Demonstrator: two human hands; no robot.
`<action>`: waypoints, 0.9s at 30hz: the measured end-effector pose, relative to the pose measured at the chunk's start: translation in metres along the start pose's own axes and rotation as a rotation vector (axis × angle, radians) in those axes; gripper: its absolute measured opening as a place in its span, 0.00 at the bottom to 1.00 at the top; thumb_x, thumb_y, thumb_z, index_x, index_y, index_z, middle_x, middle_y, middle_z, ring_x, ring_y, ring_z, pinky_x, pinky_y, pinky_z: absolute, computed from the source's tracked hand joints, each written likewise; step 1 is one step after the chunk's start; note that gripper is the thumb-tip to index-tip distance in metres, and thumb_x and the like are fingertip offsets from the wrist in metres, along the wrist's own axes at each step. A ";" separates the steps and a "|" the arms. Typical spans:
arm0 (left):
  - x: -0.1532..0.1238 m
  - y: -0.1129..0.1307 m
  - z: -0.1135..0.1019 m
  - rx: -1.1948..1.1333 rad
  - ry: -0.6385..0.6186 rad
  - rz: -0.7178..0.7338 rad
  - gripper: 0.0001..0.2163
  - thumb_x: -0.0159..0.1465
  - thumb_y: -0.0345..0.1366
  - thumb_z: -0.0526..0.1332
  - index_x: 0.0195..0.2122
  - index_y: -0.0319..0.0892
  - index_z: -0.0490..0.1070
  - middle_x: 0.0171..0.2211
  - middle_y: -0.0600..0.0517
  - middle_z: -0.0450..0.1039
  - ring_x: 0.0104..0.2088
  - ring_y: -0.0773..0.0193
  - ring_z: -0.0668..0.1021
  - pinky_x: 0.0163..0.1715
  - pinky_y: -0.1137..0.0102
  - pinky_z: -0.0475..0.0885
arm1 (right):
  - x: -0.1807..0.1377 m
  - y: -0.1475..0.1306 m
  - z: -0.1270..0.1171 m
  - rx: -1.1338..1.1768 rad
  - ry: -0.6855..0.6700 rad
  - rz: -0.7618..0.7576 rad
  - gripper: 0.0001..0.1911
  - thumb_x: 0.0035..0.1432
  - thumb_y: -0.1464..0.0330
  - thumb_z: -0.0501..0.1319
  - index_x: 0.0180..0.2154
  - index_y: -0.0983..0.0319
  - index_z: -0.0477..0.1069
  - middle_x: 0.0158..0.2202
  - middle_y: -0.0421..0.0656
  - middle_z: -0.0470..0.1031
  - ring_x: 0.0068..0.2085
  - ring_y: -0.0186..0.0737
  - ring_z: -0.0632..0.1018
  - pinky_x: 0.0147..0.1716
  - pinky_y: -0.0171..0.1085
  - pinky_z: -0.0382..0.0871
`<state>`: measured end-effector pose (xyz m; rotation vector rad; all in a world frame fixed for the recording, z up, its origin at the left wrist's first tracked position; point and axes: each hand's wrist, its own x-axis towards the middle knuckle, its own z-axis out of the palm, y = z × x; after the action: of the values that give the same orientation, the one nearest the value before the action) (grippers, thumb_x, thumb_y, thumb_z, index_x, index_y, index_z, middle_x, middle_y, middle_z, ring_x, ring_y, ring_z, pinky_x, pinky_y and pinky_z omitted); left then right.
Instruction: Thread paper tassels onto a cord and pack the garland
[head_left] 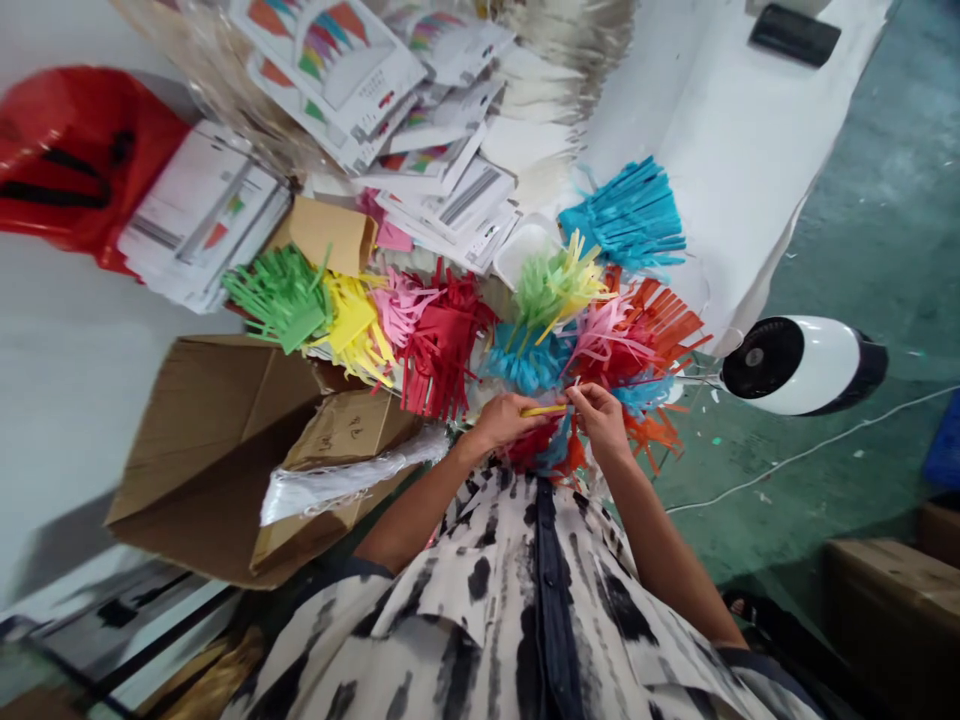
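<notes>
Yellow, slim and seemingly rolled, one paper strip (545, 410) lies gripped in the left hand (499, 420), in front of a patterned shirt (484, 580). The right hand (598, 418) has thumb and fingers pinched together at the strip's other end; what they hold cannot be told. The step looks like fine fingertip work there, and the next move would call for a steady left grip. Counted: one open cardboard box (199, 440), one red plastic bag (150, 130); the fringed paper tassels (628, 215) overlap too much to number.
</notes>
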<state>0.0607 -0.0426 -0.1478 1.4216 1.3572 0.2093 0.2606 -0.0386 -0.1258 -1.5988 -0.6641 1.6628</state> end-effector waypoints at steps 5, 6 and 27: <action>0.010 0.003 -0.039 0.013 0.088 0.061 0.15 0.67 0.51 0.64 0.41 0.46 0.85 0.40 0.51 0.84 0.39 0.61 0.81 0.40 0.71 0.71 | 0.007 -0.003 -0.007 -0.063 0.051 -0.051 0.24 0.47 0.47 0.74 0.31 0.60 0.75 0.28 0.41 0.82 0.18 0.28 0.60 0.17 0.33 0.48; 0.016 0.003 -0.044 0.031 0.194 0.074 0.14 0.69 0.48 0.63 0.42 0.46 0.84 0.42 0.50 0.84 0.40 0.61 0.82 0.42 0.70 0.71 | 0.008 -0.003 -0.008 -0.068 0.054 -0.049 0.24 0.47 0.47 0.74 0.31 0.60 0.75 0.28 0.41 0.82 0.18 0.27 0.59 0.17 0.34 0.48; -0.020 0.066 -0.107 0.267 0.930 0.308 0.09 0.71 0.36 0.60 0.49 0.44 0.78 0.42 0.49 0.82 0.42 0.60 0.81 0.48 0.66 0.73 | 0.020 -0.011 -0.006 -0.097 -0.051 -0.087 0.22 0.52 0.49 0.74 0.32 0.60 0.75 0.29 0.42 0.82 0.21 0.31 0.66 0.19 0.33 0.54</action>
<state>0.0143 0.0185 -0.0462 1.8553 1.9368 1.0208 0.2684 -0.0165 -0.1304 -1.5765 -0.8402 1.6344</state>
